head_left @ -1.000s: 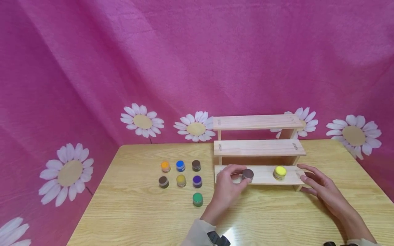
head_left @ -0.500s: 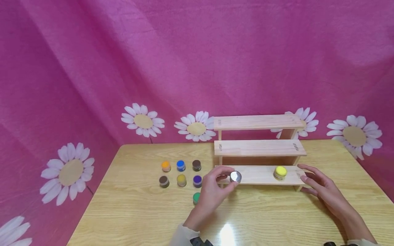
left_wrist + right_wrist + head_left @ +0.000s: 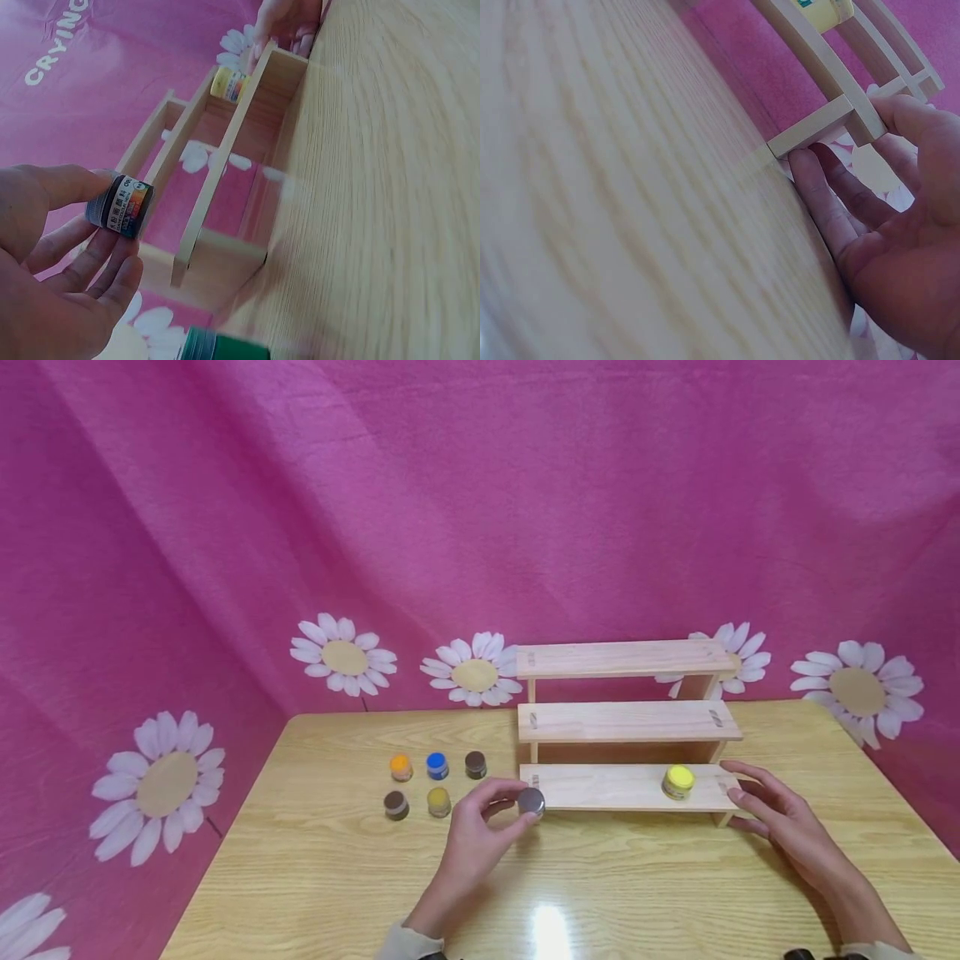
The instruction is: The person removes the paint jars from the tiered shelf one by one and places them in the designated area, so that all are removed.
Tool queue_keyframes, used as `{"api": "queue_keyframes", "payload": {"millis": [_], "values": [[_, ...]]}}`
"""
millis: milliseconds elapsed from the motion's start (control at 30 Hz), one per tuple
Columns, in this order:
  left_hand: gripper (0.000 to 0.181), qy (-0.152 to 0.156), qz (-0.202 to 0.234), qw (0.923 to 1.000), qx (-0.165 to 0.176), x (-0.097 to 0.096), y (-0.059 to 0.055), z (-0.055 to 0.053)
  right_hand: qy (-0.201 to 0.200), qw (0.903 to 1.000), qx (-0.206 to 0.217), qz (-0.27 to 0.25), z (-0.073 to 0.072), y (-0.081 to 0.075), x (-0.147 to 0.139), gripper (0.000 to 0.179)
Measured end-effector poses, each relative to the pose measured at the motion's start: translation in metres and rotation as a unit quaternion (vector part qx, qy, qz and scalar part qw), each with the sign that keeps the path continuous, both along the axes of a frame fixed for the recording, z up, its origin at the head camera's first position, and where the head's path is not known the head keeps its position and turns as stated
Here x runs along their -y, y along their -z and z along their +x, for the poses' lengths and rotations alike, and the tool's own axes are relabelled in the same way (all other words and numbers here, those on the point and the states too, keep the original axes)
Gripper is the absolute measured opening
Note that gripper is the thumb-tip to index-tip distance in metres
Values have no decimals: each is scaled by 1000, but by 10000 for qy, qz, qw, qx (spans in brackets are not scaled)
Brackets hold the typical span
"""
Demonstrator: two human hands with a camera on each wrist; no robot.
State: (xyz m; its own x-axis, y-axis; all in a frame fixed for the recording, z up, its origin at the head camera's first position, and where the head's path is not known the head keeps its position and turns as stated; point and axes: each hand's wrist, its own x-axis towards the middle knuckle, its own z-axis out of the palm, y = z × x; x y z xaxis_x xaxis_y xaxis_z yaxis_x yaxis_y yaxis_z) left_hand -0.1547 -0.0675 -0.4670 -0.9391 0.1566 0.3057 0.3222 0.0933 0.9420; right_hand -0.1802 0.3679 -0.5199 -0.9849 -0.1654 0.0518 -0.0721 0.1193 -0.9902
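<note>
A small paint jar with a dark lid is pinched between the thumb and fingers of my left hand, in front of the lowest step's left end. Its printed label shows in the left wrist view. My right hand holds the right end of the lowest step of a three-tier wooden display shelf. In the right wrist view its fingers curve round the shelf's end by the side support. A yellow paint jar stands on that step, near the right hand.
On the table, left of the shelf, stand an orange jar, a blue jar, a mustard jar and two dark jars. A green-lidded jar shows below the left hand. A pink flowered cloth hangs behind.
My left hand has carried the dark paint jar leftward off the lowest step, tilting it partway. The hand now covers the purple and green jars in the head view. The right hand has stayed put.
</note>
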Motion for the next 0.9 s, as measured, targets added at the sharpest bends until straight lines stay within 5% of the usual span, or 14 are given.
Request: {"api": "queue_keyframes", "payload": {"millis": [900], "values": [[36, -545, -71, 9969, 556, 44, 2, 17, 17, 10000, 46, 53, 0, 1, 1, 48]]}}
